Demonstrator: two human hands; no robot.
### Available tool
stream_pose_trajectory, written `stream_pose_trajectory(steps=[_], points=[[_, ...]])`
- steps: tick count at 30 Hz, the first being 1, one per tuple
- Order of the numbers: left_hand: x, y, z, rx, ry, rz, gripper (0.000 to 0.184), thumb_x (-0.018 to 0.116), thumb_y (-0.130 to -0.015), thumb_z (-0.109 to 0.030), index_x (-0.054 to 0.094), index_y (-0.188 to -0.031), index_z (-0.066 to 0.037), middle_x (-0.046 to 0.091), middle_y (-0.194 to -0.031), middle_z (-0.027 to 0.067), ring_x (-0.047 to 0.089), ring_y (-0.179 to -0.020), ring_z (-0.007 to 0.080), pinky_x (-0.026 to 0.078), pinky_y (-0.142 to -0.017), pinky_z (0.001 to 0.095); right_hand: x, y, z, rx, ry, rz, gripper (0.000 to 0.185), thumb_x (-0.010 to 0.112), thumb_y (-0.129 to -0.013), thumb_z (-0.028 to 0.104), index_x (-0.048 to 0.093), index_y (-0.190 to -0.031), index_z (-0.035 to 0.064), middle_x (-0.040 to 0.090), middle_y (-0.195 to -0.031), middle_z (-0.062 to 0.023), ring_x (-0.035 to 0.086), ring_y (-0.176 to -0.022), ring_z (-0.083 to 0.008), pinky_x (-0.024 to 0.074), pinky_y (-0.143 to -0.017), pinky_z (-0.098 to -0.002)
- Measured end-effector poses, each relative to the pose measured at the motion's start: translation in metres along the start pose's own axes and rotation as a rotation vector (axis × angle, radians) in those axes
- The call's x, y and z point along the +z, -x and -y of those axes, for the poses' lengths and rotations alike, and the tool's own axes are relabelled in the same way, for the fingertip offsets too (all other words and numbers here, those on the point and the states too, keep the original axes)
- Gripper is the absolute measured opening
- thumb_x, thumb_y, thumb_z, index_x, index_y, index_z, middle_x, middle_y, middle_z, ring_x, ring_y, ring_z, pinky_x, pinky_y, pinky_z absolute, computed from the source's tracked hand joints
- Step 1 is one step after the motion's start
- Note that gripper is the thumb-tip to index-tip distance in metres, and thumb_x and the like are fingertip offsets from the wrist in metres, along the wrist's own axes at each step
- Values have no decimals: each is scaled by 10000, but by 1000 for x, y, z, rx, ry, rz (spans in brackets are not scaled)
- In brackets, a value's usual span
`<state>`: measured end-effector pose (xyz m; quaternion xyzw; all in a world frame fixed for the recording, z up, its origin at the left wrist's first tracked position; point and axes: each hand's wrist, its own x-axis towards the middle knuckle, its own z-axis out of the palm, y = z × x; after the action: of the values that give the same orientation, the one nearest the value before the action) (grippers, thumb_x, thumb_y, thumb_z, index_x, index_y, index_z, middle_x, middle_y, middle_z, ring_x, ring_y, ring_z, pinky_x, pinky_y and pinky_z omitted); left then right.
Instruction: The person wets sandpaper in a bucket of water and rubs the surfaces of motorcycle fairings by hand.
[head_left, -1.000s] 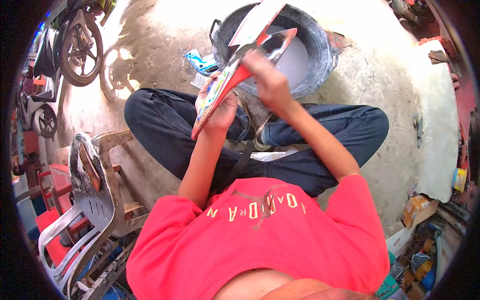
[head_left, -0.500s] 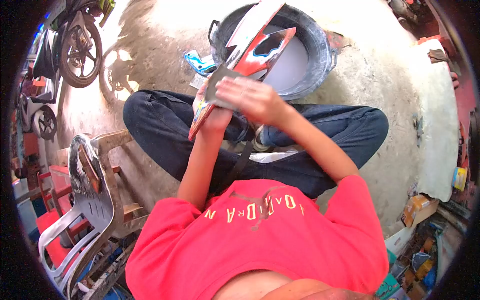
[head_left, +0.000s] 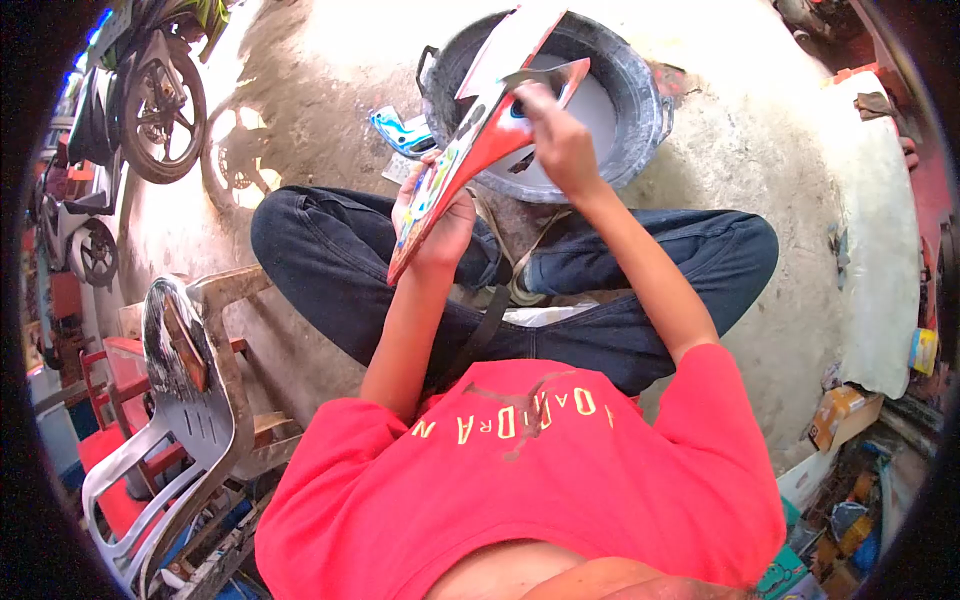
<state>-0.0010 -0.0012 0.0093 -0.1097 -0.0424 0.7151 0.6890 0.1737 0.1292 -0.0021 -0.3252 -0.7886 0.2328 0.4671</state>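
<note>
Head view: one red shirt point(head_left: 520, 460) was shown nearest, then two bent legs in dark jeans point(head_left: 690, 265).
Left hand point(head_left: 445, 225): one; the near part of a panel point(head_left: 492, 145) was gripped in it from below, the fingers showing along one edge and the palm along the other.
Right hand point(head_left: 568, 150): one; a dark sheet point(head_left: 540, 77) was held at its fingers, against the panel by the fork; how tightly it was pinched could not be told.
Panel: one, mostly red and white, with many-coloured patches at its near end; it was held slantwise above the gap between the legs, its forked far end over a basin point(head_left: 640, 85). Whether the basin was touched by it could not be told.
Dark sheet: one; from its place, the rubbing of the panel's face was judged to be the step in hand.
Panel fork: for the next move, a firm left-hand grip, a flat-laid sheet and light pressure on the narrow prongs were judged to be called for.
Basin: one, dark, with cloudy liquid point(head_left: 600, 125) held inside.
Blue-and-white piece point(head_left: 400, 130): one, seen on the floor point(head_left: 300, 130) just beside the basin.
Motorbike wheels point(head_left: 163, 100): two, seen at the far left.
</note>
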Motion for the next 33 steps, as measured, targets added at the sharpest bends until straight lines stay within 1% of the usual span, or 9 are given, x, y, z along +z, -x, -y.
stream_pose_trajectory(steps=[3, 8, 13, 18, 20, 22, 26, 29, 33], points=[[2, -1, 4, -50, -52, 1, 286, 463, -1001, -188, 599, -1126, 29, 691, -1066, 147, 666, -814, 206, 506, -568, 302, 0, 7, -12, 101, 36, -4, 360, 523, -932, 13, 613, -1280, -3, 638, -1265, -245, 613, -1197, -388, 521, -998, -437], [-7, 0, -5, 59, -280, -92, 360, 506, -977, -268, 642, -1189, -10, 722, -1091, 151, 699, -978, 269, 565, -891, 402, -5, 26, 80, -608, -28, 346, 381, 575, -869, 35, 660, -1240, 50, 678, -1268, -146, 641, -1223, -280, 508, -1063, -418], [9, -2, 0, -44, -266, -148, 360, 513, -993, -269, 648, -1193, -2, 725, -1113, 170, 717, -981, 299, 583, -910, 444, -6, 2, 19, -145, 182, 124, 439, 573, -835, -65, 653, -1256, 31, 657, -1290, -182, 606, -1255, -338, 490, -1080, -433], [-7, -9, -17, -118, -370, 37, 372, 517, -1001, -304, 645, -1207, -22, 728, -1111, 171, 723, -949, 299, 582, -885, 429, 8, 45, 88, -497, -53, 296, 476, 621, -796, 4, 656, -1269, 44, 657, -1312, -149, 632, -1233, -300, 490, -1085, -436], [0, -9, -31, -217, -334, -207, 360, 515, -1001, -318, 659, -1191, -47, 724, -1103, 177, 712, -979, 289, 549, -925, 462, 12, 53, 109, -554, -119, 367, 474, 617, -803, 33, 657, -1275, 55, 660, -1311, -135, 635, -1230, -293, 495, -1079, -438], [-17, -9, -25, -65, -409, -38, 354, 522, -999, -313, 665, -1185, -48, 718, -1134, 181, 704, -1017, 287, 541, -945, 471, 10, 36, 84, -554, -12, 260, 433, 606, -822, 29, 666, -1250, 59, 674, -1277, -139, 642, -1218, -293, 513, -1053, -430], [12, -3, 2, -50, -323, -196, 375, 519, -999, -338, 669, -1155, -32, 736, -1062, 174, 723, -944, 296, 576, -875, 466, 4, 17, 30, -191, 160, 105, 392, 606, -839, 20, 661, -1226, 43, 673, -1253, -186, 640, -1198, -345, 502, -1051, -443], [-5, -7, -10, -133, -318, -3, 370, 549, -983, -346, 664, -1166, -46, 719, -1129, 182, 719, -955, 302, 557, -927, 467, 12, 46, 88, -373, 35, 227, 482, 613, -805, -28, 629, -1283, 29, 645, -1320, -166, 609, -1260, -316, 479, -1090, -442], [-4, -8, -26, -223, -276, -226, 404, 544, -994, -395, 660, -1197, -65, 709, -1133, 213, 708, -961, 311, 566, -890, 478, 14, 54, 114, -522, -69, 326, 431, 598, -835, 32, 645, -1263, 49, 668, -1286, -144, 633, -1228, -295, 500, -1066, -428]])
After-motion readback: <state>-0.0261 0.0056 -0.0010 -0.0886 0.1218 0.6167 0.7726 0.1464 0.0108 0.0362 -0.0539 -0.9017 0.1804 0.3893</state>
